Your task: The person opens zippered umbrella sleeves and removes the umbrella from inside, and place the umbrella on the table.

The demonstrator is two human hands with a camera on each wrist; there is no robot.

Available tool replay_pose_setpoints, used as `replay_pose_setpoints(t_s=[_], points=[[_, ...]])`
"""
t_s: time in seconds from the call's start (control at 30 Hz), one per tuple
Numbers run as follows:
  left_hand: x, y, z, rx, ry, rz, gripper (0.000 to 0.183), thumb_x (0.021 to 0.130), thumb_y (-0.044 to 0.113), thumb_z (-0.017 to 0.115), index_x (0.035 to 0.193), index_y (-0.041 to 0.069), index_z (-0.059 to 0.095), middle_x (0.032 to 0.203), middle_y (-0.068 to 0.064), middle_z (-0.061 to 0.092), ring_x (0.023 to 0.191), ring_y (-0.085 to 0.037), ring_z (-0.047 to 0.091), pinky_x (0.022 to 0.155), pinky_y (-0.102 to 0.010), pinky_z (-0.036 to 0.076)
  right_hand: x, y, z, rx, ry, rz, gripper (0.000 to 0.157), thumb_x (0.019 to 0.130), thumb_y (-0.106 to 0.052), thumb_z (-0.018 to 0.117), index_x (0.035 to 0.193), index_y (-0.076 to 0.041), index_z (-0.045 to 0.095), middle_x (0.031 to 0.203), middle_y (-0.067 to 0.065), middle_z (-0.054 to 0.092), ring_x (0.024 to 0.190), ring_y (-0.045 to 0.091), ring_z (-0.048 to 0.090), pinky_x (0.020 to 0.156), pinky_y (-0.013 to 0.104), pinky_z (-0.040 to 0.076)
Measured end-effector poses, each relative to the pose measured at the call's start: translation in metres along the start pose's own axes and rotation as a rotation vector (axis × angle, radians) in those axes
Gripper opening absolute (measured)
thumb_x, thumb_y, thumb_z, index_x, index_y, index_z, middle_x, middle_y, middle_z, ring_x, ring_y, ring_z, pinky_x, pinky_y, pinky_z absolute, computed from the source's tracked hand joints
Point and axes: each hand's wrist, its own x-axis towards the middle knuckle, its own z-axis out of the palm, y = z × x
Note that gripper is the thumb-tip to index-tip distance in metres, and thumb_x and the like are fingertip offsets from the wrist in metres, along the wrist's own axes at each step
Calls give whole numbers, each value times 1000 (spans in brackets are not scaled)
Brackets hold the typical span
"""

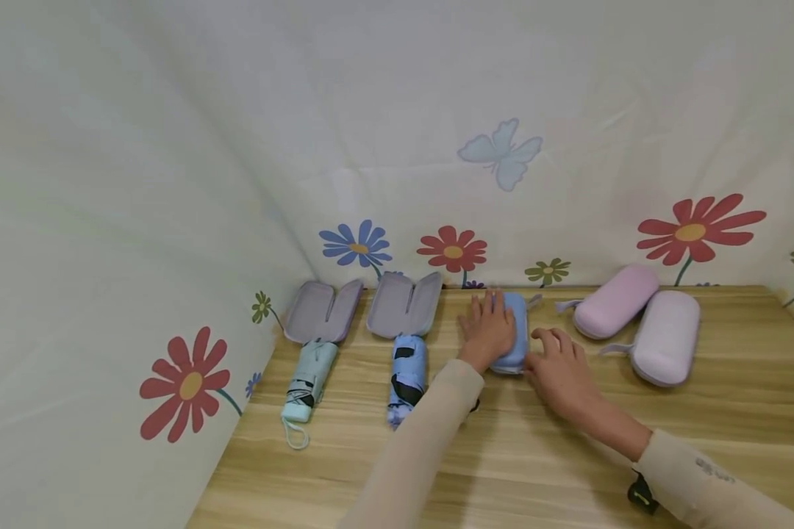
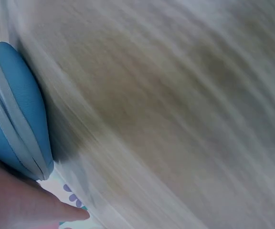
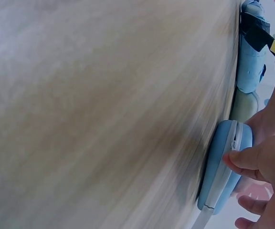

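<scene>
A blue zippered case (image 1: 518, 334) lies closed on the wooden table. My left hand (image 1: 491, 323) rests across its top with fairly straight fingers; in the left wrist view the case's zipper edge (image 2: 18, 121) shows beside that hand. At the near right corner of the case is my right hand (image 1: 564, 371). In the right wrist view, its thumb and index finger pinch at the zipper pull, which they mostly hide, on the zipper band (image 3: 217, 183). The other fingers of that hand are bent and stand off the case.
Left of the case lie two opened grey-lined cases (image 1: 309, 312) (image 1: 397, 305), with a mint folded umbrella (image 1: 309, 382) and a blue folded umbrella (image 1: 406, 375) in front of them. To the right lie a pink case (image 1: 617, 301) and a pale lilac case (image 1: 666, 338). A flowered curtain (image 1: 397, 147) borders the table.
</scene>
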Motion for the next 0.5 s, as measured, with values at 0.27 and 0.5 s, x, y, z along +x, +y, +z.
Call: replay_pose_setpoints(t_s=[0.27,0.5], points=[[1,0,7,-3,0,-14,58,111,44,13,165,25,12,171,1,14,157,-29,8,118,-65,18,-4,1,-2,-43,-10,-13,8,83,-12,83,85,-12,75,134,23,51,129,49,39,94,67,38],[5,-1,8,-17,-16,-16,59,110,46,12,165,26,11,171,3,9,157,-27,4,119,-65,13,3,14,2,-108,128,-26,14,76,-8,87,77,-8,73,130,24,54,125,51,45,91,65,41]])
